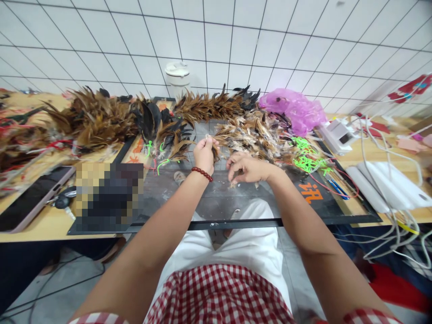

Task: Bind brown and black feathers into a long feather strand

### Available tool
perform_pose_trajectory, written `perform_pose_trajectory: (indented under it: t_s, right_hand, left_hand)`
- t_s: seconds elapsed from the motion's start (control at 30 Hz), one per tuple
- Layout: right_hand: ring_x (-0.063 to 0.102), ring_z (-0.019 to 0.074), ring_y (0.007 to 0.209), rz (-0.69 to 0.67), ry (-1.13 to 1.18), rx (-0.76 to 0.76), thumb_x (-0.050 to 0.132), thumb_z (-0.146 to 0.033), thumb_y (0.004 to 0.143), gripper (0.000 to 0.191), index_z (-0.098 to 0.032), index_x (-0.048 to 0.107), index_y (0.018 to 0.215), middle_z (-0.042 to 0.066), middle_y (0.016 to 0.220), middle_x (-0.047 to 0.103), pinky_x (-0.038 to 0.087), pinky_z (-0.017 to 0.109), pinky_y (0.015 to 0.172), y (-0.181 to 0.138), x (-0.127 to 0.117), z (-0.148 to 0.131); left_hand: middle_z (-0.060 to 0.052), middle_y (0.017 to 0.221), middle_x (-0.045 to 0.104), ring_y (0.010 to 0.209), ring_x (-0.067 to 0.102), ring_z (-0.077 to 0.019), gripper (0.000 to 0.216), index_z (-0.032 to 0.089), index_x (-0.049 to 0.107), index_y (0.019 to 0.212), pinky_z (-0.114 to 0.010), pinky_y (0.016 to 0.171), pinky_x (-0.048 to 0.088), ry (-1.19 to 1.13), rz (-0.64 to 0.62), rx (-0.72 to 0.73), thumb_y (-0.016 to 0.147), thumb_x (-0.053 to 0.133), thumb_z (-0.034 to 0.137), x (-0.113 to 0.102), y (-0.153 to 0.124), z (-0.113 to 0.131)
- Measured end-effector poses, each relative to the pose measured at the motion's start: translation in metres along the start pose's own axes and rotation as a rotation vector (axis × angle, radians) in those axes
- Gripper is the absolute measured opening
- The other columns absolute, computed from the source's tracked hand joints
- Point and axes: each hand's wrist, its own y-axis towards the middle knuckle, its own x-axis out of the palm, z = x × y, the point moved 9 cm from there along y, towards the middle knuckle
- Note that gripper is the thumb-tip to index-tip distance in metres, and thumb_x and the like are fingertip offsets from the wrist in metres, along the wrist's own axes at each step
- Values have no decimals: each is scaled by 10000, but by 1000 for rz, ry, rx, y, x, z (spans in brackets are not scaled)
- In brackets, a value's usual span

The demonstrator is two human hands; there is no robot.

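Note:
My left hand (204, 157), with a red bead bracelet at its wrist, is closed around a small bunch of brown feathers (215, 154). Just right of it, my right hand (248, 167) hovers low over the dark board (216, 202), its fingers curled and thumb drawn in. Whatever may be between those fingertips is too small to name. Bits of feather fluff (232, 184) show beneath them. Behind both hands spreads a pile of loose tan and brown feathers (253, 135). Left of my left hand lie dark feathers (172, 137) with green and pink cords.
A feather garland (209, 105) and a brown feather heap (97, 117) lie farther back. At right are a purple plastic bag (293, 108), green cords (307, 155), blue pens (338, 189), and white devices (391, 186) with cables. A phone (33, 195) and keys (64, 200) lie left. Behind stands a lidded white bucket (177, 78).

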Motion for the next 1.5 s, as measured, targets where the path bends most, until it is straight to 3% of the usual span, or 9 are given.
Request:
perform_pose_trajectory:
  t_s: [0.1, 0.23, 0.37, 0.47, 0.57, 0.93, 1.27, 1.4, 1.5]
  right_hand:
    - [594, 174, 948, 101, 83, 41, 653, -219, 801, 100, -218, 742, 755, 20, 872, 677, 403, 387, 981, 2, -9, 8]
    - [604, 144, 748, 415, 395, 210, 614, -260, 800, 125, -190, 715, 779, 11, 776, 689, 486, 327, 803, -1, -29, 34]
    - [616, 135, 679, 738, 736, 338, 752, -334, 674, 221, -205, 715, 850, -9, 738, 701, 514, 297, 702, -15, -41, 56]
    - [641, 137, 668, 865, 926, 375, 844, -358, 561, 372, -209, 695, 868, -18, 703, 707, 536, 293, 690, -21, -42, 62]
    - [665, 139, 672, 944, 1012, 387, 880, -367, 507, 406, -208, 661, 810, -23, 683, 704, 550, 294, 708, -24, -42, 65]
    - [673, 132, 617, 959, 1079, 406, 910, -423, 444, 487, -224, 563, 720, -49, 608, 686, 553, 279, 675, -19, -34, 63]
    - [661, 131, 597, 904, 1066, 437, 933, -409, 396, 542, -206, 543, 715, -36, 599, 670, 537, 263, 622, -18, -32, 60]
    - [623, 126, 553, 869, 949, 445, 910, -451, 447, 528, -197, 555, 742, -50, 553, 621, 497, 247, 559, -17, -33, 58]
    - [617, 121, 574, 886, 882, 376, 861, -474, 555, 460, -187, 613, 816, -45, 589, 630, 509, 263, 602, -17, -38, 57]
  left_hand:
    - [19, 615, 607, 490, 539, -57, 283, 169, 552, 666, -170, 498, 421, 17, -3, -1, 817, 677, 373, 2, -2, 1]
    - [18, 613, 609, 498, 526, -58, 263, 161, 576, 635, -173, 507, 412, 50, -48, 14, 824, 668, 318, 9, -6, 2]
    - [9, 615, 621, 537, 524, -71, 251, 161, 621, 610, -180, 550, 424, 116, -125, 59, 836, 647, 267, 16, -10, 4]
    - [3, 636, 641, 601, 546, -87, 232, 163, 654, 611, -190, 623, 447, 157, -166, 93, 822, 662, 258, 20, -12, 6]
    - [-4, 664, 668, 674, 587, -107, 177, 161, 688, 623, -213, 709, 466, 184, -201, 108, 787, 698, 227, 24, -17, 9]
    - [-15, 735, 715, 744, 637, -138, 137, 179, 730, 678, -268, 787, 511, 147, -378, 153, 739, 757, 299, 41, -27, 6]
    - [-30, 745, 714, 734, 634, -130, 230, 174, 738, 728, -264, 771, 508, -37, -479, -59, 651, 823, 373, 48, -28, -12]
    - [-28, 713, 696, 690, 606, -120, 278, 157, 711, 697, -254, 737, 490, -24, -472, -21, 657, 815, 412, 47, -26, -11]
    - [-17, 712, 685, 684, 593, -107, 275, 149, 677, 693, -238, 725, 471, -9, -470, 23, 710, 781, 403, 48, -27, -7]
